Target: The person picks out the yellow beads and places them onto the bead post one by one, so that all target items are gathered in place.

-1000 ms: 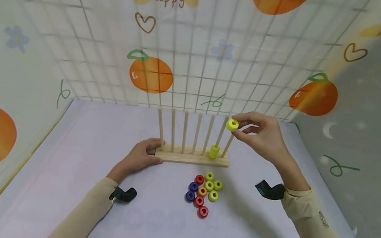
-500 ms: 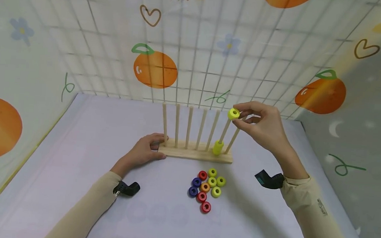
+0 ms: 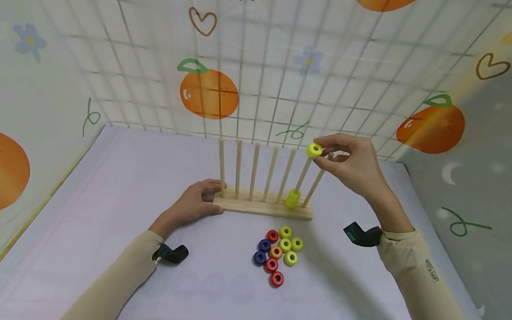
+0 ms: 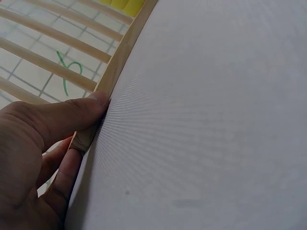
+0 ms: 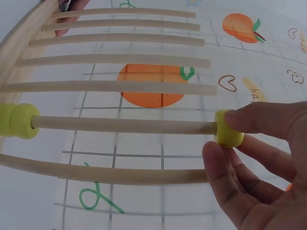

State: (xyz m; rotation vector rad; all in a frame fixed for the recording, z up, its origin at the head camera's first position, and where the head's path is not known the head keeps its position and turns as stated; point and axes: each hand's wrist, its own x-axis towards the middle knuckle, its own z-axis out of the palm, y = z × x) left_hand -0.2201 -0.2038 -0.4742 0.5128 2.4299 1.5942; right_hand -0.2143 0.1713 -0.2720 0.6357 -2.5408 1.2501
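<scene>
A wooden peg rack (image 3: 262, 208) with several upright pegs stands on the table. My left hand (image 3: 193, 202) grips its left end, thumb on the front edge and fingers behind, as the left wrist view also shows. Between thumb and fingers my right hand (image 3: 354, 161) pinches a yellow bead (image 5: 229, 129) at the top of the second peg from the right. In the right wrist view the tip of that peg (image 5: 124, 124) meets the bead's hole side. Yellow beads (image 3: 293, 198) sit stacked at the foot of the same peg; the other pegs carry none.
Loose beads lie on the table in front of the rack: several yellow ones (image 3: 285, 245), red ones (image 3: 277, 279), two blue ones (image 3: 260, 257) and an orange one (image 3: 275, 251). A printed cloth over a wire grid (image 3: 260, 82) rises behind the rack.
The right hand has brought the yellow bead from beside the peg to over its tip, then shifted slightly. The left hand keeps its grip on the rack; the head view has tilted a little.
</scene>
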